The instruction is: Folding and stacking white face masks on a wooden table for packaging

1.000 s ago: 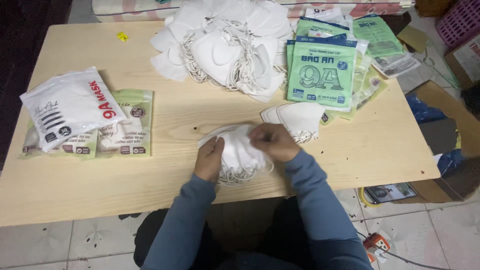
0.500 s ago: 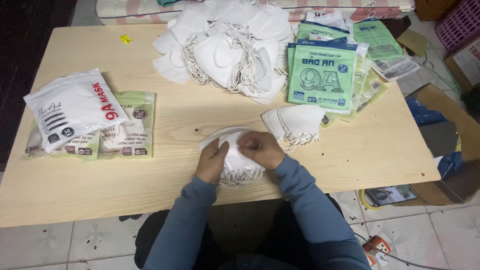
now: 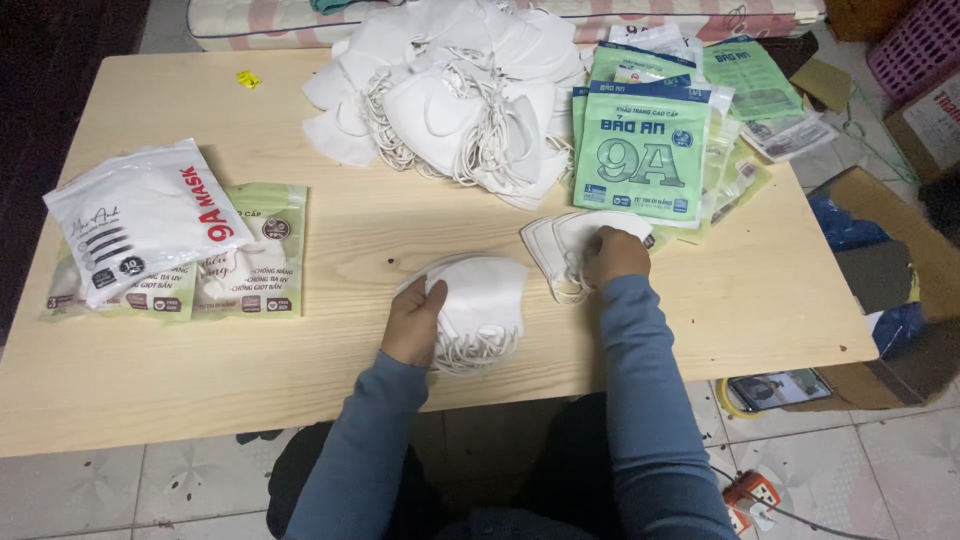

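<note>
A pale wooden table [image 3: 300,380] carries everything. Beyond the near stack of masks [image 3: 475,305] lies the big loose heap of masks [image 3: 450,90]. The left hand [image 3: 415,320] clamps the stack, long axis across the table, ear loops toward the person. Right of it, the right hand [image 3: 612,255] pinches a mask from a small fanned pile [image 3: 560,245]: gathering seems underway; the next move needs edges aligned

Head camera looks steeply down, fairly near, over the table [image 3: 300,390].
</note>
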